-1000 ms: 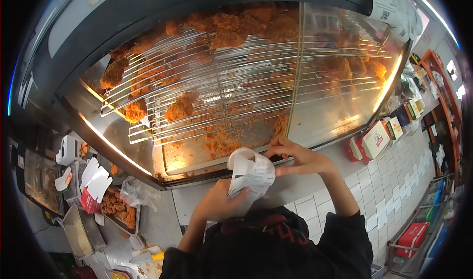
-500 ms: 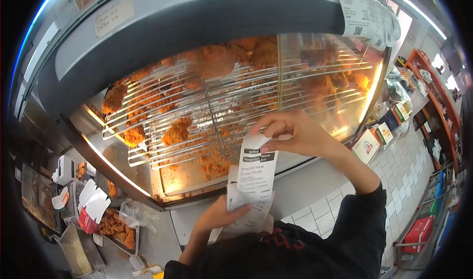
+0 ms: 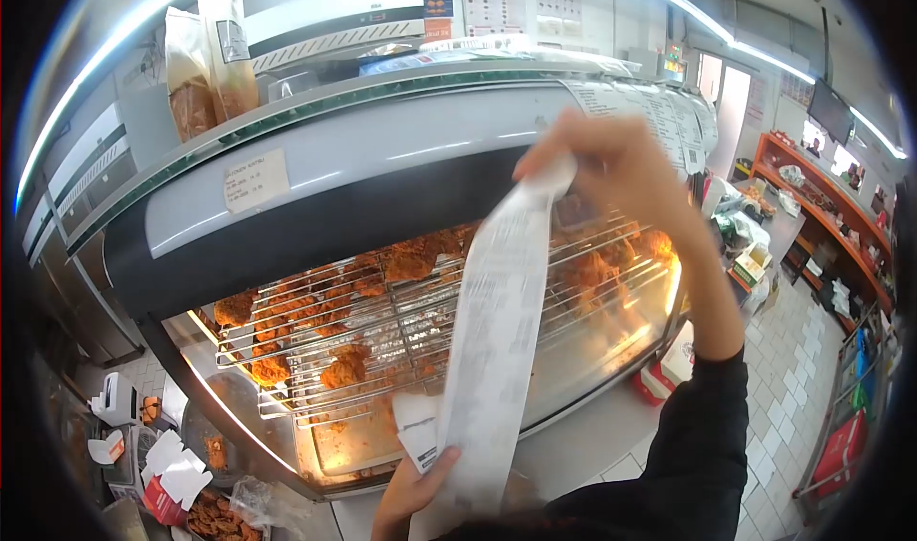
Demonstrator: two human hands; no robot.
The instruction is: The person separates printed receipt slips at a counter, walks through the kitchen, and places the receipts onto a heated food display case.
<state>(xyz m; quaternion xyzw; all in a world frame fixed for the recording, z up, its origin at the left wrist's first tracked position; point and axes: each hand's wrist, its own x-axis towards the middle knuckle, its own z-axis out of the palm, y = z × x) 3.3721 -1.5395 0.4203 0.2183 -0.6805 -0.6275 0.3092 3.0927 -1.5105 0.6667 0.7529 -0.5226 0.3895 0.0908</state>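
My right hand (image 3: 611,164), raised in front of the warming cabinet and slightly blurred, pinches the top end of a long printed receipt (image 3: 497,321). The strip hangs down toward my chest, and its print is too smeared to read. Low in the view, my left hand (image 3: 417,488) is closed with its thumb over another folded paper slip (image 3: 417,426), beside the long receipt. Whether the left fingers also grip the long strip I cannot tell. Behind the papers, fried chicken pieces (image 3: 346,367) lie on the wire rack (image 3: 401,331) of the lit cabinet.
More receipts (image 3: 659,121) are stuck on the cabinet's upper right front, and a label (image 3: 256,180) on its left. Paper bags (image 3: 215,63) stand on top. At lower left are a red-and-white box (image 3: 172,488) and a tray of chicken. An orange shelf (image 3: 821,207) stands right.
My view has tilted up, showing the cabinet's top and the wall. My right hand has risen with the receipt's end, stretching the strip out upward. My left hand stays low with paper.
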